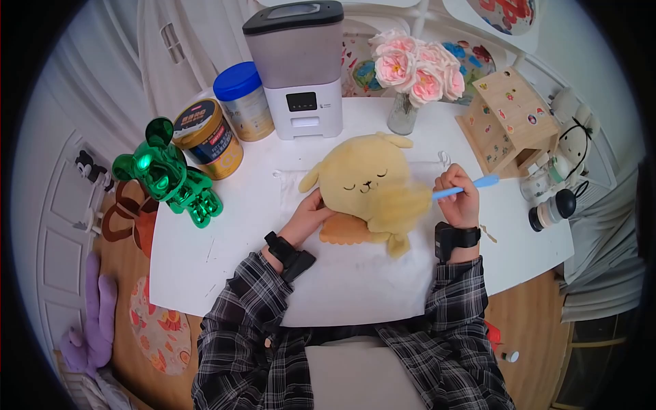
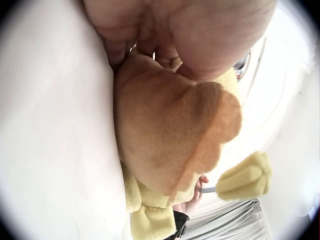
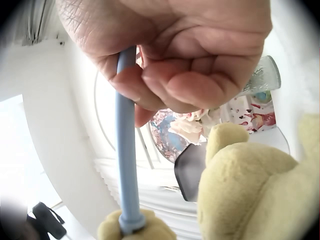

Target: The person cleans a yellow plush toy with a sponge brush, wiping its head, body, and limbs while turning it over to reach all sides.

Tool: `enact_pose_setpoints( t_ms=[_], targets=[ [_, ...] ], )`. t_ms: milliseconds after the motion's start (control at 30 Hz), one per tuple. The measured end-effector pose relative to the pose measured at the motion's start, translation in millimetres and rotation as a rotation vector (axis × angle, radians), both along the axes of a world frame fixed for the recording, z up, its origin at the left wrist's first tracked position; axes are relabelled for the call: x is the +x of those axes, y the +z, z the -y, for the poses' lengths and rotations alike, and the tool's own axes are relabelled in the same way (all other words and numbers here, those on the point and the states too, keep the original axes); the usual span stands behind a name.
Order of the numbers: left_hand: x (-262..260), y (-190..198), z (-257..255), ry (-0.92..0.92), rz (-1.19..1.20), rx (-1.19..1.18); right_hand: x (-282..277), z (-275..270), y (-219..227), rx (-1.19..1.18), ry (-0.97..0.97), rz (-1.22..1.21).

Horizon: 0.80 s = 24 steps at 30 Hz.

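A pale yellow plush dog (image 1: 355, 164) with closed eyes and an orange scalloped cape (image 1: 342, 230) lies on a white cloth bag. My left hand (image 1: 305, 220) grips its left side. Seen from the left wrist, the fingers curl around the plush just above the orange cape (image 2: 165, 125). My right hand (image 1: 456, 191) pinches the blue handle (image 3: 127, 145) of a small duster. Its fluffy yellow head (image 2: 245, 177) shows clear of the plush in the left wrist view. From the head camera, that head is motion-blurred and overlaps the plush's lower right side.
The white drawstring bag (image 1: 355, 301) spreads over the table (image 1: 184, 266). A green shiny bear figure (image 1: 167, 174), two tubs (image 1: 208, 140) and a pet feeder (image 1: 304, 68) stand left and behind. A glass vase (image 1: 402, 116) with pink roses, a wooden house (image 1: 506, 123) and bottles (image 1: 553, 208) stand right.
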<state>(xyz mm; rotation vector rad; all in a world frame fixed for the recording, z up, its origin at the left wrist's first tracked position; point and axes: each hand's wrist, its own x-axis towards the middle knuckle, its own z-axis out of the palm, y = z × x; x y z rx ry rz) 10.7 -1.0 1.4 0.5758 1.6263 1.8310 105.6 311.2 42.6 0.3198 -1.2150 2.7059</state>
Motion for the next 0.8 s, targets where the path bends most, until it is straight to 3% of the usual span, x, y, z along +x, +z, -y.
enact_pose_setpoints(
  t_ms=[67, 467, 567, 667, 800],
  targets=[
    [1.5, 2.4, -0.1, 0.002, 0.009, 0.008, 0.8, 12.5, 10.0, -0.106, -0.084, 0.039],
    [1.4, 0.7, -0.2, -0.002, 0.021, 0.017, -1.6, 0.7, -2.5, 0.320, -0.024, 0.129],
    [1.4, 1.9, -0.3, -0.008, 0.021, 0.018, -3.1, -8.3, -6.9, 0.069, 0.079, -0.016],
    [1.5, 1.6, 0.1, -0.006, 0.017, 0.018, -3.0, 3.9, 1.6, -0.095, -0.067, -0.008],
    [3.0, 4.3, -0.7, 0.002, 0.018, 0.018, -3.6, 16.5, 6.6, -0.033, -0.120, 0.097]
  ],
)
